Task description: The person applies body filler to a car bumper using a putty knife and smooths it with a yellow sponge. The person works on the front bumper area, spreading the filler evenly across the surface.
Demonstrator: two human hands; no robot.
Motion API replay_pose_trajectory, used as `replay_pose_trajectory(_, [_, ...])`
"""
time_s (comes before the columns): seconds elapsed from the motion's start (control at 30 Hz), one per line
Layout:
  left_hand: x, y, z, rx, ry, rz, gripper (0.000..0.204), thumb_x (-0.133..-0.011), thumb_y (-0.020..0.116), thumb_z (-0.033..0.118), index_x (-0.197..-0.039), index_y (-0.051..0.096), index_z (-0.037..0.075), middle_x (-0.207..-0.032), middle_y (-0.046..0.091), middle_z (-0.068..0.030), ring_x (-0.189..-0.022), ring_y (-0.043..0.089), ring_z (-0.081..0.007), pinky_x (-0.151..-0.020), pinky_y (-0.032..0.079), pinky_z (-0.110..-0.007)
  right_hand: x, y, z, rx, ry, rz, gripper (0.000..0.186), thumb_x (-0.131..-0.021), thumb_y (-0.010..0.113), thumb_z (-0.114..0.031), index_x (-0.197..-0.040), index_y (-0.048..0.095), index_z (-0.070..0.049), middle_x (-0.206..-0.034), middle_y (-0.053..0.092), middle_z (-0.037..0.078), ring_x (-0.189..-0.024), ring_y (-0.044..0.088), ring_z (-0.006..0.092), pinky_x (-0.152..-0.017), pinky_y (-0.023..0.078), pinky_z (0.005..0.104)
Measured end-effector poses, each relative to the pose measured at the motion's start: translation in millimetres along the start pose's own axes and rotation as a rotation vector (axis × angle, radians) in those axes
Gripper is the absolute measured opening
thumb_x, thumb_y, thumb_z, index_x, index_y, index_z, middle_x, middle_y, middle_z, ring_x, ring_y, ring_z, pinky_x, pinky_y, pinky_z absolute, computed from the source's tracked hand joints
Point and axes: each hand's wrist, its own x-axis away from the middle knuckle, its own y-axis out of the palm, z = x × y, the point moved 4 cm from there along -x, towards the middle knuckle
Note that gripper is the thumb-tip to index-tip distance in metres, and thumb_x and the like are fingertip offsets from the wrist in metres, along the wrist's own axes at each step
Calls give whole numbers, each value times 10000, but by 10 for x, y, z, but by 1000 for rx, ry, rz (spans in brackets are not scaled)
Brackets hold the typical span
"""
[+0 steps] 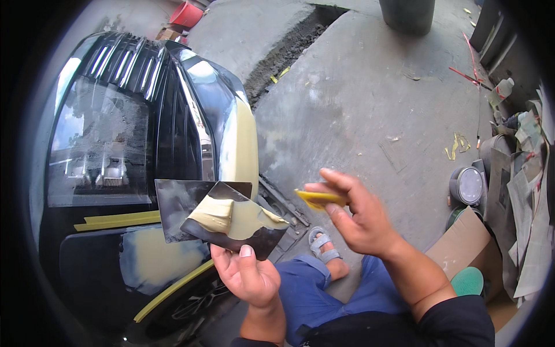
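My left hand (248,277) grips the lower edge of a dark, flat putty board (263,242), thumb on top. Thick cream body filler (213,215) lies on it in a ridge, with a thinner smear to the right. Another dark flat sheet (173,203) shows behind the board. Off to the right and apart from the board, my right hand (364,222) pinches a yellow spreader (322,198). To the left stands a black car (75,248) with a cream filler patch (147,257) on its panel and more filler (241,144) along its corner.
Yellow masking tape (118,220) runs below the car window and above the wheel (193,303). A dark bucket (407,14) stands far off on the concrete floor. Along the right lie a round can (467,185), a cardboard box (459,246) and paper sheets (529,208). A trench (289,49) cuts the floor.
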Motion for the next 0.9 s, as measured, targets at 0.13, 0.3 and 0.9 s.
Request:
replay_pose_trajectory(0.13, [55, -3, 68, -87, 39, -23, 541, -853, 454, -17, -1379, 362, -101, -1328, 501, -194, -1227, 505, -266, -1086, 372, -392, -216, 133, -445, 308, -484, -94, 432, -804, 574, 52, -1227, 605, -28, -1100, 675, 79, -1007, 620, 273, -915, 495, 403])
replay_pose_trajectory(0.3, [61, 131, 119, -107, 32, -29, 531, -859, 463, -26, -1377, 374, -98, -1324, 505, -186, -1214, 509, -255, -1069, 381, -377, -160, 145, -523, 567, -614, -261, 354, -854, 584, -123, -1201, 638, -78, -1067, 671, 12, -1052, 599, 216, -979, 446, 435])
replay_pose_trajectory(0.9, [-650, 664, -49, -50, 96, -79, 516, -857, 437, -23, -1368, 402, -84, -1307, 533, -178, -1202, 521, -252, -1053, 387, -359, -517, -1306, -203, -688, 389, 253, 595, -881, 620, 4, -1413, 353, -1, -1258, 574, 149, -1122, 589, 217, -968, 491, 380])
